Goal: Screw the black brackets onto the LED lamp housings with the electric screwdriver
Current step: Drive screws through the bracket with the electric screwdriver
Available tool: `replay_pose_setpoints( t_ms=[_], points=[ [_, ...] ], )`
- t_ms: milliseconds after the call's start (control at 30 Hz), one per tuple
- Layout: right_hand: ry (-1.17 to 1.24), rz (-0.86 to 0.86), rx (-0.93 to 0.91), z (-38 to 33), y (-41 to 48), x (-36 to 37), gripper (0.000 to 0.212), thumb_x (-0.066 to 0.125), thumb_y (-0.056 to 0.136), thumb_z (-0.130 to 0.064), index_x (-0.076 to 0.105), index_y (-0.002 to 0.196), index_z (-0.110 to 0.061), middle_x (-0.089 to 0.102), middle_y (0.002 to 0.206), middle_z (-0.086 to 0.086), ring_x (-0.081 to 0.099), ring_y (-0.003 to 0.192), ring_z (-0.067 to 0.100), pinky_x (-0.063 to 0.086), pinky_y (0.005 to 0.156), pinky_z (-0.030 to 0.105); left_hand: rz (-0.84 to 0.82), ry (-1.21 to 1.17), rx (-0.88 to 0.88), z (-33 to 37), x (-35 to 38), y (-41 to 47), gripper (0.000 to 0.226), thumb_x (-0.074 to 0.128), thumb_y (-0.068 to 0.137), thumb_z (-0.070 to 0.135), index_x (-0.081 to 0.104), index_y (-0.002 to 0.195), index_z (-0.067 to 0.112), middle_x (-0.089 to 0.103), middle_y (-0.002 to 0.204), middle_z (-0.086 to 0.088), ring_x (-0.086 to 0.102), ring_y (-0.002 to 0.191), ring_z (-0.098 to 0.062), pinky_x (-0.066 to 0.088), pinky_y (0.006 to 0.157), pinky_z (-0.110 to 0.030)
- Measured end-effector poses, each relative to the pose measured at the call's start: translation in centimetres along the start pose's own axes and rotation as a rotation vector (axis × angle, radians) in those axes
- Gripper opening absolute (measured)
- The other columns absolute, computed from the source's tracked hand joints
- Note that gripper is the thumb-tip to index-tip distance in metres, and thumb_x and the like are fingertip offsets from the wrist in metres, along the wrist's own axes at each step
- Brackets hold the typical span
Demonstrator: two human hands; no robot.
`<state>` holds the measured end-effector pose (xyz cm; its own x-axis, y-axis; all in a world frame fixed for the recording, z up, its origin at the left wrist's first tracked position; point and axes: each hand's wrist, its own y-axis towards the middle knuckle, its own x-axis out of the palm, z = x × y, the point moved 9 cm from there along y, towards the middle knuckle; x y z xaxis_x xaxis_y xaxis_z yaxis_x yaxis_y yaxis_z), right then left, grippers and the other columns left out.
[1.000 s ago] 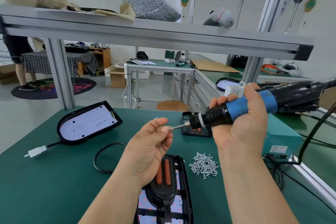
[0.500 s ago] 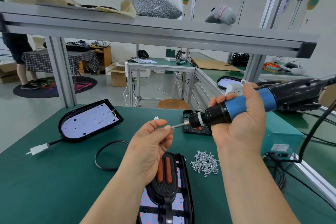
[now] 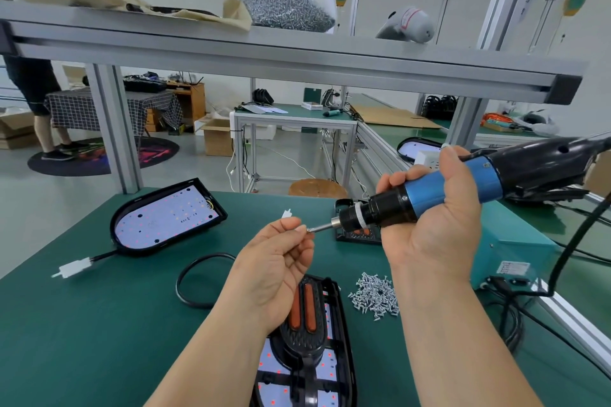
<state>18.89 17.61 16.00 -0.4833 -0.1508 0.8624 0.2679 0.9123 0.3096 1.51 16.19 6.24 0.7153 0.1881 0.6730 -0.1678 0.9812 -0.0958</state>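
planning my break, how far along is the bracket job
Done: a bracket sits on the near lamp housing. In hand: the right hand grips the screwdriver while the left hand pinches what looks like a screw at its bit. Left: driving screws; the far housing has no bracket.

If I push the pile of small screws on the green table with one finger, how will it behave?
The pile of screws lies loose, so it would probably scatter rather than slide as one. Each screw looks tiny and light, so some may roll away on the smooth green table.
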Motion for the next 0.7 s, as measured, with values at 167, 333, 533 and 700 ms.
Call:
replay_pose_setpoints(
  t_ms=[167, 333, 533, 700],
  points=[
    [-0.021, 0.008, -0.013, -0.06, 0.07, -0.16, 0.012, 0.064, 0.091, -0.018, 0.061, 0.081, -0.025, 0.052, 0.061, 0.0, 0.056, 0.051, 0.016, 0.056, 0.065, 0.031, 0.003, -0.001, -0.012, -0.02, -0.07, -0.03, 0.017, 0.052, 0.095, -0.004, 0.061, 0.089, 0.01, 0.065, 0.061, -0.004, 0.06, 0.049, -0.007, 0.052, 0.047, -0.016],
    [-0.029, 0.004, -0.013, -0.14, 0.08, -0.23, 0.01, 0.065, 0.091, -0.019, 0.057, 0.087, -0.023, 0.052, 0.062, 0.0, 0.056, 0.052, 0.016, 0.056, 0.064, 0.031, 0.005, 0.008, -0.011, -0.05, -0.11, -0.09, 0.016, 0.053, 0.095, -0.003, 0.062, 0.089, 0.009, 0.065, 0.061, -0.005, 0.06, 0.05, -0.008, 0.052, 0.048, -0.016],
    [-0.037, -0.027, -0.013, 0.0, -0.07, -0.08, 0.01, 0.066, 0.089, -0.019, 0.058, 0.087, -0.023, 0.052, 0.061, 0.0, 0.056, 0.052, 0.016, 0.056, 0.064, 0.032, 0.02, 0.049, 0.006, 0.06, -0.31, -0.05, 0.016, 0.055, 0.095, -0.002, 0.061, 0.087, 0.01, 0.065, 0.061, -0.004, 0.059, 0.049, -0.007, 0.051, 0.047, -0.015],
    [-0.086, -0.085, -0.034, -0.06, -0.02, 0.37, 0.015, 0.067, 0.087, -0.019, 0.056, 0.098, -0.022, 0.054, 0.06, 0.0, 0.057, 0.052, 0.017, 0.054, 0.062, 0.032, 0.023, 0.096, 0.026, 0.2, -0.39, -0.08, 0.017, 0.055, 0.095, -0.003, 0.062, 0.086, 0.009, 0.065, 0.061, -0.003, 0.059, 0.049, -0.007, 0.051, 0.048, -0.015]
  ],
)
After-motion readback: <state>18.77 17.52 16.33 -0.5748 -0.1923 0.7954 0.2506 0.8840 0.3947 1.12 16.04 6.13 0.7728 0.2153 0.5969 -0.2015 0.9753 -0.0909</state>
